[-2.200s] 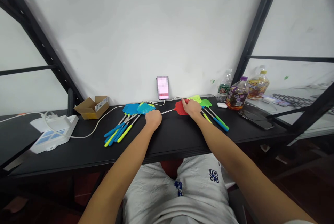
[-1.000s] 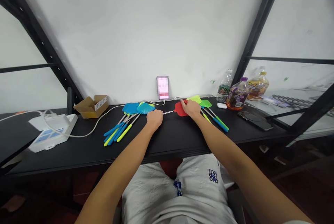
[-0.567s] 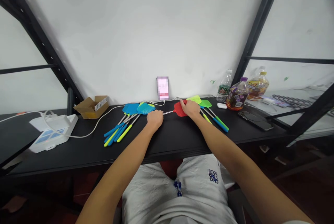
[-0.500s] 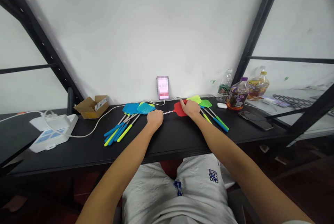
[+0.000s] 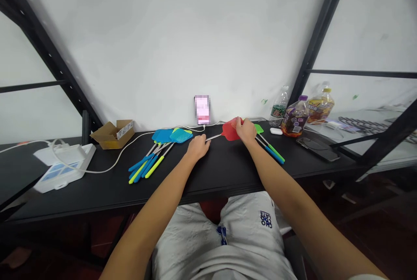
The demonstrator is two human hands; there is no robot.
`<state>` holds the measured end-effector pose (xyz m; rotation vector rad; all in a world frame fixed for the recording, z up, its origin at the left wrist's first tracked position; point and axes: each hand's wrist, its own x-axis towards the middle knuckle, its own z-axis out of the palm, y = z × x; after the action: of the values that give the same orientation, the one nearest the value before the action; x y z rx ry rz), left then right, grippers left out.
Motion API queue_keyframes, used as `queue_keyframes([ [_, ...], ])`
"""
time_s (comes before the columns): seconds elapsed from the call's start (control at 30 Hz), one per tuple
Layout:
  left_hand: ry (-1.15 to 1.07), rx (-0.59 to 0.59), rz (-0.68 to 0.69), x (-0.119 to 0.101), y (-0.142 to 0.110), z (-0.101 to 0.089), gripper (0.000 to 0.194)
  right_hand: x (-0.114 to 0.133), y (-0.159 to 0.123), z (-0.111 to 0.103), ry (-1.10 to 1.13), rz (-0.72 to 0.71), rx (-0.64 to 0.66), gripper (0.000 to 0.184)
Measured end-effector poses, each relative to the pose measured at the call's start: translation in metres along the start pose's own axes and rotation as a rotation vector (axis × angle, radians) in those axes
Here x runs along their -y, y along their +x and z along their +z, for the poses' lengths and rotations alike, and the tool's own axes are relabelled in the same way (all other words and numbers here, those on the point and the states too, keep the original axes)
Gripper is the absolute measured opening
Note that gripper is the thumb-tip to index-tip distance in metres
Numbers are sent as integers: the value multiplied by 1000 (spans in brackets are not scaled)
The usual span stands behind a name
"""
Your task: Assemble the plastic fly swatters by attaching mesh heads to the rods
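A red fly swatter (image 5: 230,130) is stretched between my two hands over the desk's middle. My left hand (image 5: 198,147) is closed round its handle end, hiding the grip; a thin metal rod shows past the thumb. With thumb and fingers my right hand (image 5: 246,131) pinches the far edge of the red mesh head. Left of my hands lies a fanned pile of blue and yellow-green fly swatters (image 5: 151,158). Beyond my right wrist are more fly swatters (image 5: 272,151) with blue and green handles, partly covered by my hand.
A phone (image 5: 202,109) leans on the wall, with a white cable (image 5: 130,141) running left. At left are an open cardboard box (image 5: 110,137) and a white case (image 5: 65,175). Bottles (image 5: 295,119), an earbud case (image 5: 276,131) and a dark phone (image 5: 317,148) stand or lie right.
Both hands have shifted slightly right with the red fly swatter, and its head is tilted up more. My right hand now covers most of the yellow swatter head behind it.
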<state>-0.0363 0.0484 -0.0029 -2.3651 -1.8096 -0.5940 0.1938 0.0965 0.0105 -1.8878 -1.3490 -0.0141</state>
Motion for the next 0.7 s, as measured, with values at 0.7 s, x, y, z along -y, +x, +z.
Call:
queue_keyframes([
  [0.7,-600,-451,-48,12,11,-3,36,-4,8,29,172,-257,16,22],
])
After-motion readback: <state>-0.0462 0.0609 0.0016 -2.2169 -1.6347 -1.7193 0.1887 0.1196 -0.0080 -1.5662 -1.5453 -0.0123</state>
